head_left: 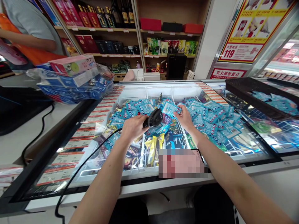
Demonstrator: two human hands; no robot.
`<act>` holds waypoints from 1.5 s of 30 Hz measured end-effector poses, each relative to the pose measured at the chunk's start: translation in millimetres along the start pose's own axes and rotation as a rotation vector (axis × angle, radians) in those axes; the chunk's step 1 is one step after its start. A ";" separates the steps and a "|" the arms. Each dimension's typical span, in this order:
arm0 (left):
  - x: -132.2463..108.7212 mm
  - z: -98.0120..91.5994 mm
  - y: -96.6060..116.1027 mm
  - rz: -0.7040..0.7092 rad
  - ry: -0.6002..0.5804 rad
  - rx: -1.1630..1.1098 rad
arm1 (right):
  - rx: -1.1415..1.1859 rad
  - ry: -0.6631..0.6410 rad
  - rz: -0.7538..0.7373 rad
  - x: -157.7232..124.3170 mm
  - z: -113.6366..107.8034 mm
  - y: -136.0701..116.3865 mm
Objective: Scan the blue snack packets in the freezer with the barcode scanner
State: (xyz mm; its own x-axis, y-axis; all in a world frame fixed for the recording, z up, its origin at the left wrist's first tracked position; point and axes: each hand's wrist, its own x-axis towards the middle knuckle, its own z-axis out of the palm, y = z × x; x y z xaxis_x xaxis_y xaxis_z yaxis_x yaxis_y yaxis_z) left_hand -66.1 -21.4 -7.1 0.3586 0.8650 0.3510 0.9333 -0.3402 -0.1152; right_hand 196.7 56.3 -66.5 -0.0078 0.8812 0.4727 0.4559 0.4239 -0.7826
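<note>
My left hand [133,126] is closed round a black barcode scanner [154,117] whose black cable trails back toward me. The scanner's head points at a light blue packet [169,108] that my right hand [185,117] pinches at its lower right corner. Both hands hover over an open chest freezer [149,90] filled with many matching blue packets [211,116] and, nearer me, yellow and dark ice cream wrappers [154,146].
A black basket [259,90] with blue packets rests on the freezer's right glass lid. On the white counter to the left sits a plastic bag of boxes [74,77]. Another person in a grey top stands at the upper left. Shelves of goods line the back wall.
</note>
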 end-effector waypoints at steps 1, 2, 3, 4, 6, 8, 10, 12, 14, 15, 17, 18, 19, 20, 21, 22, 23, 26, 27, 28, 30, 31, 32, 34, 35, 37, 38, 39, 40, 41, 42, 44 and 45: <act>0.2 0.2 -0.2 0.004 -0.003 -0.002 | -0.003 0.002 0.000 0.1 -0.1 0.1; 0.4 0.3 -0.3 0.005 -0.007 -0.003 | -0.003 0.007 0.003 0.3 0.1 0.6; 0.5 0.4 -0.4 0.006 -0.011 -0.004 | 0.002 0.011 0.011 0.6 0.5 1.5; 0.5 0.3 -0.3 0.004 -0.015 -0.005 | 0.013 0.018 0.021 0.9 0.9 2.7; 0.4 -0.2 0.2 -0.002 -0.029 -0.007 | 0.051 0.027 0.041 1.7 1.8 5.7; 0.1 -0.8 1.2 -0.008 -0.042 -0.010 | 0.084 0.029 0.053 2.2 2.3 8.4; -0.3 -1.2 2.3 -0.010 -0.043 -0.013 | 0.089 0.035 0.053 2.5 2.3 10.4; -0.8 -1.4 3.1 -0.009 -0.035 -0.015 | 0.073 0.046 0.051 2.8 2.5 12.0; -1.2 -1.1 3.4 -0.002 -0.030 -0.017 | 0.065 0.055 0.050 3.3 3.2 13.8; -1.3 -0.8 3.4 0.002 -0.029 -0.018 | 0.064 0.057 0.050 3.7 3.8 14.7; -1.2 -0.3 3.2 0.010 -0.025 -0.019 | 0.065 0.055 0.049 4.3 5.2 16.6; -1.1 0.0 3.1 0.012 -0.022 -0.019 | 0.064 0.052 0.047 4.6 5.8 17.4; -1.0 0.2 3.0 0.013 -0.019 -0.019 | 0.064 0.050 0.044 4.7 6.2 17.9; -1.0 0.2 3.1 0.014 -0.018 -0.018 | 0.064 0.048 0.040 4.7 6.5 18.3; -1.0 0.1 3.2 0.014 -0.019 -0.018 | 0.064 0.047 0.035 4.7 6.7 18.5; -1.0 0.0 3.4 0.015 -0.021 -0.019 | 0.063 0.048 0.030 4.6 6.7 18.6; -1.2 -0.3 3.6 0.016 -0.025 -0.021 | 0.060 0.051 0.028 4.4 6.6 18.6; -1.7 -1.3 4.4 0.021 -0.037 -0.031 | 0.046 0.053 0.027 4.1 6.2 18.4; -1.8 -1.5 4.6 0.023 -0.038 -0.036 | 0.044 0.053 0.029 4.2 6.1 18.4; -1.9 -1.6 4.8 0.025 -0.038 -0.041 | 0.045 0.051 0.030 4.2 6.0 18.5; -1.9 -1.5 4.9 0.031 -0.035 -0.051 | 0.049 0.052 0.029 4.4 5.9 18.7; -1.9 -1.4 4.9 0.032 -0.034 -0.053 | 0.051 0.053 0.028 4.5 6.0 19.0; -1.9 -1.3 4.9 0.034 -0.032 -0.053 | 0.053 0.054 0.026 4.7 6.2 19.2; -1.9 -1.2 4.9 0.037 -0.031 -0.048 | 0.059 0.060 0.024 4.9 6.7 20.0; -1.9 -1.3 4.9 0.038 -0.031 -0.043 | 0.064 0.061 0.022 4.9 6.9 20.4; -2.0 -1.5 5.0 0.040 -0.031 -0.036 | 0.072 0.064 0.019 5.1 7.3 21.0; -2.1 -1.6 5.1 0.041 -0.031 -0.032 | 0.072 0.064 0.017 5.1 7.4 21.2; -2.1 -1.6 5.2 0.041 -0.031 -0.029 | 0.070 0.062 0.016 5.1 7.3 21.3; -2.1 -1.6 5.2 0.041 -0.032 -0.027 | 0.066 0.058 0.016 5.1 7.2 21.5; -2.1 -1.5 5.2 0.040 -0.032 -0.025 | 0.061 0.054 0.015 5.2 7.2 21.6; -2.0 -1.3 5.2 0.040 -0.032 -0.024 | 0.056 0.052 0.013 5.3 7.1 21.8; -1.8 -0.8 5.1 0.041 -0.030 -0.022 | 0.047 0.052 0.012 5.7 7.5 22.5; -1.8 -0.5 5.0 0.042 -0.028 -0.021 | 0.043 0.053 0.012 5.9 7.9 22.9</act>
State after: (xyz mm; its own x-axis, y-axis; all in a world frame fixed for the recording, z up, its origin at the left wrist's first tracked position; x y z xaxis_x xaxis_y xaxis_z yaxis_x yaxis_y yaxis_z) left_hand -62.1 -24.8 -7.9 0.3983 0.8595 0.3203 0.9168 -0.3840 -0.1096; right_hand 200.1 72.9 -84.8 0.0457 0.8744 0.4830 0.4174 0.4226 -0.8045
